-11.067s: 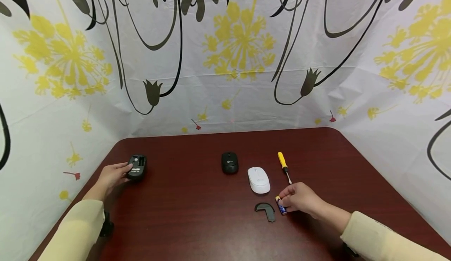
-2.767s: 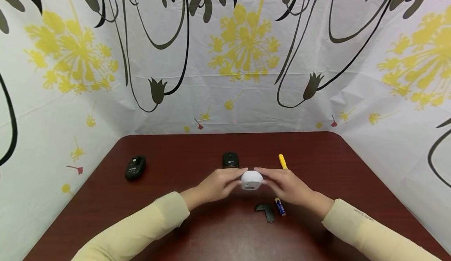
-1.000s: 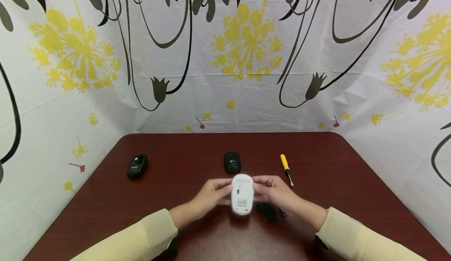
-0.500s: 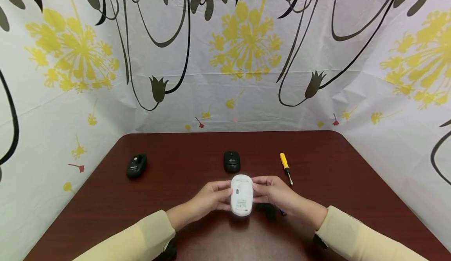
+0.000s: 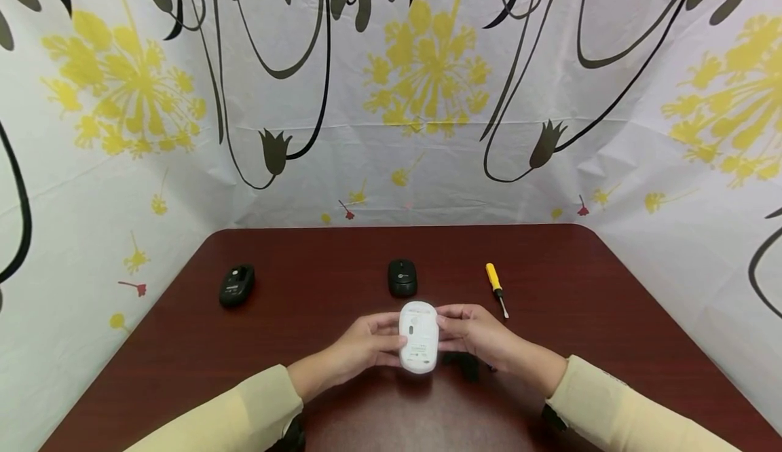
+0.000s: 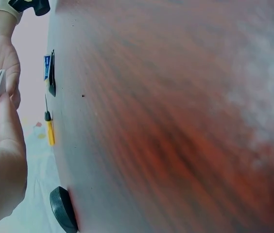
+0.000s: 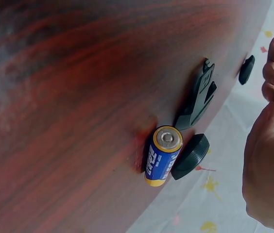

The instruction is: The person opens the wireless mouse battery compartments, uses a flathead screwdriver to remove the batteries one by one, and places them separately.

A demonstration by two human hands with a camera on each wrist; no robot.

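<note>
A white computer mouse (image 5: 419,338) is held up above the table with its underside toward the head camera, showing a small dark opening and a printed label. My left hand (image 5: 360,347) grips its left edge, the thumb lying over the underside. From the other side my right hand (image 5: 479,333) pinches the right edge between thumb and fingers. Below the right hand lie a black curved battery cover (image 7: 199,97) and a blue and yellow battery (image 7: 162,158), both mostly hidden in the head view but plain in the right wrist view.
A black mouse (image 5: 402,278) sits just beyond the white one. Another black mouse (image 5: 237,285) lies underside up at the table's left. Off to the right is a screwdriver (image 5: 496,289) with a yellow handle. A patterned cloth (image 5: 403,99) hangs behind the dark red table (image 5: 318,262).
Earlier the left hand held the left black mouse and the right hand touched the battery. Both hands then lifted the white mouse and turned it over. Lately the left thumb has shifted slightly down.
</note>
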